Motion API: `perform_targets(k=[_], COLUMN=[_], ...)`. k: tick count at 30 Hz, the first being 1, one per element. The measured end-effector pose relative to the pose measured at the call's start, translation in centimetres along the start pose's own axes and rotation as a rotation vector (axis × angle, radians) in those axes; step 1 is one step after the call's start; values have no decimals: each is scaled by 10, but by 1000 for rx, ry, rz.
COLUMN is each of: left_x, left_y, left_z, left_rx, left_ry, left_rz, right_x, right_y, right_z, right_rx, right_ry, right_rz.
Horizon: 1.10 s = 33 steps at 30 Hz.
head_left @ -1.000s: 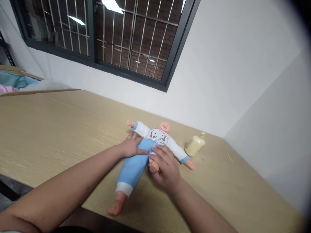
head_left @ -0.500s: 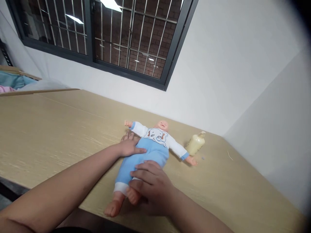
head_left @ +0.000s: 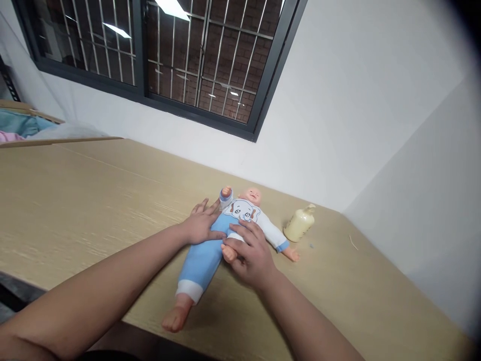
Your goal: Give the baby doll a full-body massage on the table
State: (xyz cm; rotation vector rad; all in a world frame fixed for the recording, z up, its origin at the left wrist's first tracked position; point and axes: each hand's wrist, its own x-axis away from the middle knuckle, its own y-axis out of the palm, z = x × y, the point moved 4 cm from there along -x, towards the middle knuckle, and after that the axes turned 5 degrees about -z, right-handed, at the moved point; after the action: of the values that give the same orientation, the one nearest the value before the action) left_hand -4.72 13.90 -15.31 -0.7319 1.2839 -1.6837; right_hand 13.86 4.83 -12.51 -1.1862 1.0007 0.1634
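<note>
A baby doll point(head_left: 201, 260) in blue trousers and a white top with an elephant face lies on its back, head toward the wall. My left hand point(head_left: 199, 225) rests along the doll's side with fingers spread; its thumb lies over the hip. My right hand point(head_left: 255, 255) is closed around the doll's other leg, which is folded up over the belly; the small foot point(head_left: 228, 253) pokes out beside my fingers. The doll's arm nearest my left hand is raised, and the other arm stretches out flat. My right hand hides most of the bent leg.
A cream-coloured bottle point(head_left: 299, 224) stands near the doll's outstretched hand. A thin pale strip point(head_left: 353, 242) lies farther right on the wooden table point(head_left: 82, 205). At the far left is an open box with cloth point(head_left: 22, 123). A barred window and white walls border the table.
My right hand has moved up and pushed the doll's leg from straight to folded over the belly. The doll's arm by my left hand has swung upward. My left hand has barely moved.
</note>
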Motion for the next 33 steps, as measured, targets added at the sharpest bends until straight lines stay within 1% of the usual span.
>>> perform_targets(k=[3,5,9,12,15,17,21,23,26,28,31,33], left_x=[-2,-3,-2,-1,0,1,5,7,9,10,11,12], left_y=[6,9,12,10,8,6,-1,-3,-3,-2,-2,-1], left_z=[-5,-8,-12,-12,-10,-7,2,5,7,8,12,16], left_rx=[22,45,109,149,175,185,207,235,296,327,342,350], left_ry=[-58,-77,-94,-96,-84,-71,-14,1,-11,-18,-4,16], left_rz=[-2,-1,-25,-28,-17,-4,48,52,20,18,66,94], right_x=[0,-1,0,3,9,13,18,19,17,15,10,7], right_y=[-8,-14,-18,-11,2,10,18,18,17,14,6,-1], right_z=[-12,-26,-58,-73,-75,-74,-69,-67,-66,-65,-54,-34], right_rx=[-30,-70,-250,-343,-310,-275,-250,-270,-365,-458,-578,-573], right_ry=[-7,-36,-160,-220,-227,-231,-259,-260,-234,-223,-147,-12], right_rz=[35,22,-90,-211,-357,-426,-495,-515,-518,-495,-373,-239])
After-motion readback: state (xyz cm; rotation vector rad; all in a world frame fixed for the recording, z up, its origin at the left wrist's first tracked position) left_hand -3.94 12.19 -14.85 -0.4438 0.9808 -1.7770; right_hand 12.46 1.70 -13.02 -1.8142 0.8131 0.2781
